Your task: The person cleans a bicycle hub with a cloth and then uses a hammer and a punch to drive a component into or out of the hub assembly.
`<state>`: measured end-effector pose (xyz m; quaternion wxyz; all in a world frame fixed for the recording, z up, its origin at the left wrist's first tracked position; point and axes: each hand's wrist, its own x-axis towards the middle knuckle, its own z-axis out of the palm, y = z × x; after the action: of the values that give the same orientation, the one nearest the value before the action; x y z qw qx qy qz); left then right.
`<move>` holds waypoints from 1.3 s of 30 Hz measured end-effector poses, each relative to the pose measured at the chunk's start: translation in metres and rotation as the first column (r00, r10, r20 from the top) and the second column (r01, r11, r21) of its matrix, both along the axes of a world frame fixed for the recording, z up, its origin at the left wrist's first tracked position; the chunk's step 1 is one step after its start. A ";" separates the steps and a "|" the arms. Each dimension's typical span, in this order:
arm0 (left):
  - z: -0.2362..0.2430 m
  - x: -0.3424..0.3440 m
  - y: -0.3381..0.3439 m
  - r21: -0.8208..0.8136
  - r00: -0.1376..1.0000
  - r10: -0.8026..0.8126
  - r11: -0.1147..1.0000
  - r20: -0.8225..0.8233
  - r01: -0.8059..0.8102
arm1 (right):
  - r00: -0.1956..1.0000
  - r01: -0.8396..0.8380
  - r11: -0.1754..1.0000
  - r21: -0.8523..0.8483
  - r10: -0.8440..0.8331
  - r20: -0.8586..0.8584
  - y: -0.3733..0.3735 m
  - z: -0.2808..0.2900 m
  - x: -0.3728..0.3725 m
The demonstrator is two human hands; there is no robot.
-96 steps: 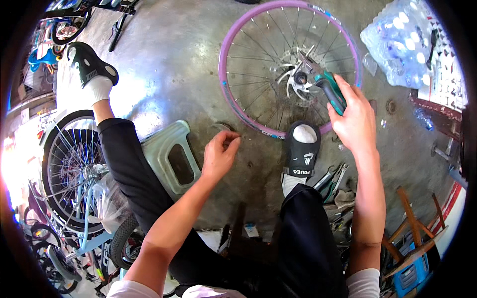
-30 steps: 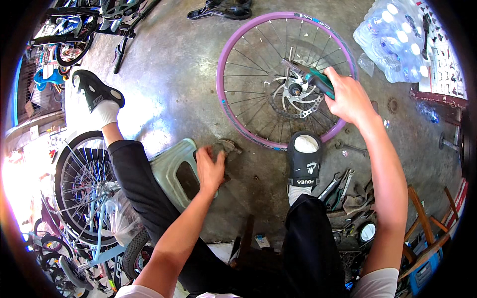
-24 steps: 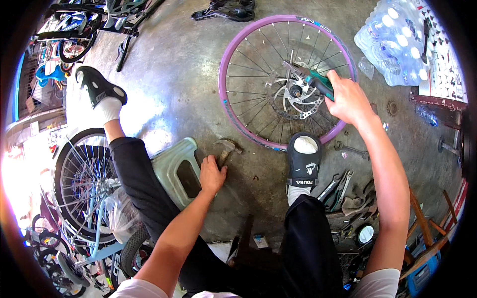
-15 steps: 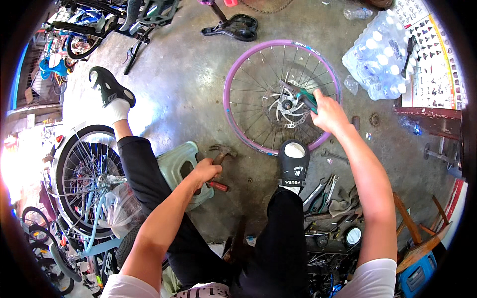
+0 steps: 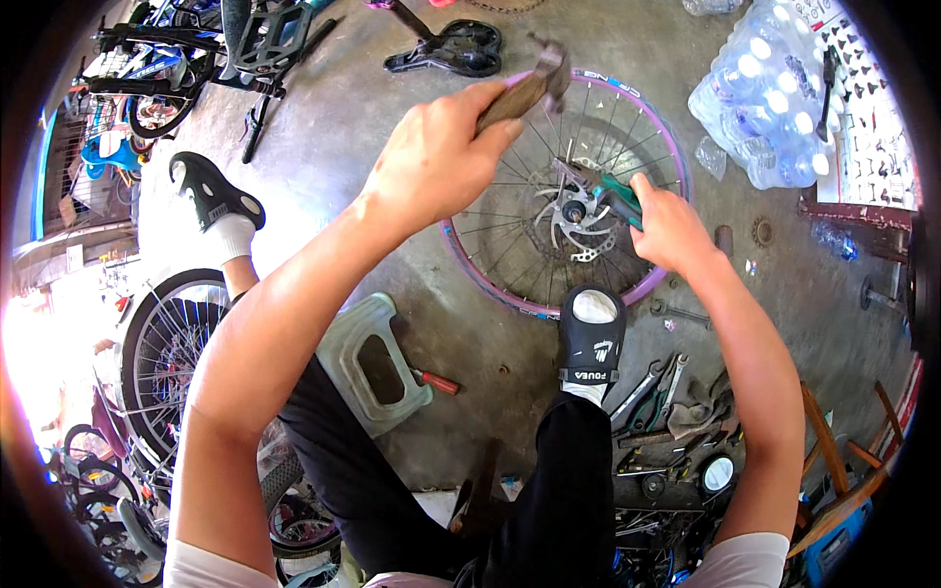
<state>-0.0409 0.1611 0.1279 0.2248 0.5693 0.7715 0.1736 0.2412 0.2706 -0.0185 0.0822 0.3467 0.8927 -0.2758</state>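
My left hand (image 5: 436, 152) is wrapped round the wooden handle of a claw hammer (image 5: 520, 98), raised above the left part of a bicycle wheel. The wheel's purple rim (image 5: 674, 147) lies flat on the floor. At its hub is a silver brake disc (image 5: 586, 255). My right hand (image 5: 671, 225) grips a pair of green-handled pliers (image 5: 616, 194). Their jaws are at the disc's upper edge beside the hub; what exactly they clamp is too small to tell. My right shoe (image 5: 592, 338) is against or over the near rim.
A pale plastic stool (image 5: 343, 333) and a red-handled tool (image 5: 439, 382) are at the left. Wrenches and pliers (image 5: 652, 392) lie near my right leg. Wrapped water bottles (image 5: 760, 98) stand at far right, a black saddle (image 5: 456, 47) beyond the wheel, bicycles (image 5: 162, 73) far left.
My left hand has lifted the hammer from beside the stool up and right, over the wheel. My right hand keeps the pliers at the disc.
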 end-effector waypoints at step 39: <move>0.024 0.019 0.022 0.100 0.941 0.148 0.977 0.303 -0.186 | 0.998 0.040 0.997 -0.066 -0.043 -0.047 0.000 -0.009 0.002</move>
<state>-0.0220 0.1827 0.1516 0.2847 0.4827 0.7625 0.3234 0.2431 0.2707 -0.0272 0.0659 0.3557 0.8775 -0.3149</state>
